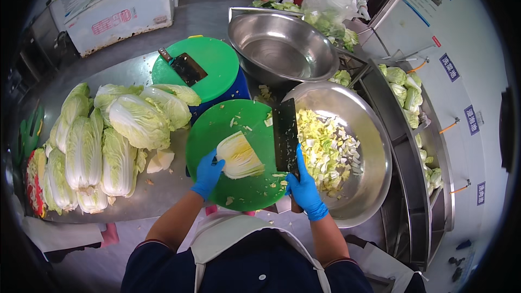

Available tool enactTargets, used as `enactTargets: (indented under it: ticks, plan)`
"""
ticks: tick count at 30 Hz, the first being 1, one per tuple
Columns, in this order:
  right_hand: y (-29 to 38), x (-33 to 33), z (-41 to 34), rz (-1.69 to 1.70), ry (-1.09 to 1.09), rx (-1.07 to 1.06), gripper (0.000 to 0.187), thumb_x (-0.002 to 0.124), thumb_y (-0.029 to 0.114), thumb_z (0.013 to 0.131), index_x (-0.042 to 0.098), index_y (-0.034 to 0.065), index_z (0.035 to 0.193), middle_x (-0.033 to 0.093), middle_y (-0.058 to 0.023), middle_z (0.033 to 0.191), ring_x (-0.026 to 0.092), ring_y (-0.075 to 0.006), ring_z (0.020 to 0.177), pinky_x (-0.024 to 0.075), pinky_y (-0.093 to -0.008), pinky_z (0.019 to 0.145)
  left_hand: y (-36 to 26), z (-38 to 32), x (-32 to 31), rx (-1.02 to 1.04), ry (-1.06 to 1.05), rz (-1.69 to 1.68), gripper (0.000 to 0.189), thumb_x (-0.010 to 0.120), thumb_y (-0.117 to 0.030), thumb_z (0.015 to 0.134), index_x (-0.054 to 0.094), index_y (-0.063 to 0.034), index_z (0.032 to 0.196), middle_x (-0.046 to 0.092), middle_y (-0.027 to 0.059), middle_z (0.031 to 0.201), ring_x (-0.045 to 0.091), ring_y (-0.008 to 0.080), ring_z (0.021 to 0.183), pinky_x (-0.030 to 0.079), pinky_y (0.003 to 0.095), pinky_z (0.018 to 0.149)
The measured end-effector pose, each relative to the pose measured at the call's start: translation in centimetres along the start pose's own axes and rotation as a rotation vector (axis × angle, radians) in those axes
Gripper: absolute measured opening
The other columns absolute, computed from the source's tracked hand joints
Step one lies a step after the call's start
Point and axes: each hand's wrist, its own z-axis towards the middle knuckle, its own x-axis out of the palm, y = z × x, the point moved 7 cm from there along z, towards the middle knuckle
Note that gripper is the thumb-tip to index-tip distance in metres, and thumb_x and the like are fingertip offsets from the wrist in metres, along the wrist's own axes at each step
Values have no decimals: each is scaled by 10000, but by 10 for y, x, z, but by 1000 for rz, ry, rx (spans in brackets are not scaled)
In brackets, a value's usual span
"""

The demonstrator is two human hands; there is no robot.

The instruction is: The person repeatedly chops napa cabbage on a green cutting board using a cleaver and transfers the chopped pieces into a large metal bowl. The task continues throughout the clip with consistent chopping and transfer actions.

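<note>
On a round green cutting board [248,193] lies a cut piece of napa cabbage [240,156], its layered yellow inside facing up. My left hand [209,173], in a blue glove, touches the left end of this piece. A cleaver [286,136] is held by its handle in my gloved right hand [304,191], the broad dark blade standing over the board's right edge with cabbage bits on it. Right of the blade, a large steel basin [372,171] holds chopped cabbage [327,150]. Small scraps are scattered over the board.
Several whole napa cabbages [84,152] are heaped on the steel table [163,195] at left. Behind are a second green board [220,61] bearing another cleaver [188,68], and a second steel basin [281,44]. Steel sinks [445,207] with cabbages stand at right. Two people are farther back.
</note>
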Motion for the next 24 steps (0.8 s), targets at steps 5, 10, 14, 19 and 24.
enactTargets:
  ticks: [5, 10, 14, 19, 24]
  plan:
    - [22, 15, -13, -283, 47, -200, 780, 473, -54, 871, 109, 254, 1488, 579, -75, 810, 464, -102, 563, 469, -270, 541, 11, -5, 1, 29, -93, 1, 417, 680, -96, 764, 564, -17, 1156, 636, 114, 990, 612, 178, 864, 496, 295, 778]
    - [-19, 52, 3, -504, 161, -201, 761, 485, -6, 854, 123, 226, 1482, 606, -244, 814, 586, -317, 603, 482, -404, 621, 8, -13, 8, 50, -126, 34, 390, 698, -112, 754, 559, -24, 1108, 613, 88, 915, 592, 174, 806, 493, 295, 752]
    - [-30, 60, 20, -615, 267, -88, 768, 488, 41, 838, 112, 239, 1477, 567, -297, 718, 592, -415, 643, 463, -469, 621, 1, -15, 12, 100, -190, 99, 382, 714, -129, 750, 544, -28, 1078, 595, 84, 888, 582, 178, 776, 492, 303, 728]
    - [-2, 64, 17, -696, 330, -190, 759, 473, 64, 840, 100, 241, 1478, 557, -293, 673, 577, -420, 604, 450, -491, 586, 17, -14, 7, 4, -165, 84, 385, 726, -144, 743, 534, -25, 1056, 589, 93, 884, 579, 182, 766, 491, 314, 718]
    - [-48, 63, 21, -580, 253, -65, 762, 460, 53, 831, 106, 243, 1479, 564, -294, 694, 574, -422, 604, 451, -496, 595, 14, -15, 25, 120, -123, 63, 382, 731, -143, 739, 527, -22, 1039, 590, 93, 873, 576, 163, 758, 490, 303, 703]
